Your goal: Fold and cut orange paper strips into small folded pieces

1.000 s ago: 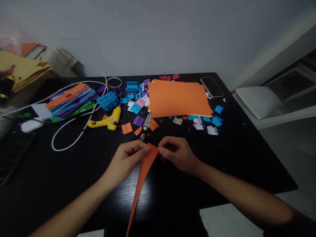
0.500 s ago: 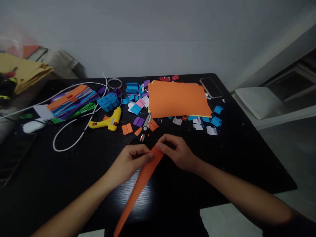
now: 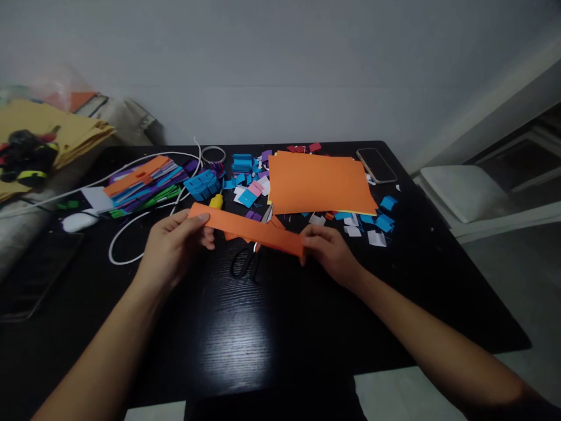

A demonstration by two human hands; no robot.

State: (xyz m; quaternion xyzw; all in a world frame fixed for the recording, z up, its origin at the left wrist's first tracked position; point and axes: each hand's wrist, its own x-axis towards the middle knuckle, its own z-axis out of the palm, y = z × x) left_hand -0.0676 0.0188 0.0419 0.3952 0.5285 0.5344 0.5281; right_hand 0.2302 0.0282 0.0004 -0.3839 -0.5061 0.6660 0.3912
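An orange paper strip (image 3: 249, 228) stretches between my two hands above the black table, sloping down to the right. My left hand (image 3: 173, 242) pinches its left end between thumb and fingers. At the other end, my right hand (image 3: 328, 251) grips the strip, where a bit of it hangs below the fingers. Behind and beneath the strip lie scissors (image 3: 240, 266) with black handles, their blades partly covered. A yellow glue gun (image 3: 216, 202) is mostly hidden by the strip and my left hand.
Orange sheets (image 3: 319, 184) lie stacked at the back, with small cut paper pieces (image 3: 383, 222) around them. Bundled coloured strips (image 3: 144, 181), a white cable (image 3: 111, 245) and a white mouse (image 3: 79, 221) are at left. A phone (image 3: 377, 165) rests at the back right.
The strip has swung from pointing down towards me to lying crosswise. My left hand has moved left and up, away from my right, which shifted slightly right. The scissors' handles now show.
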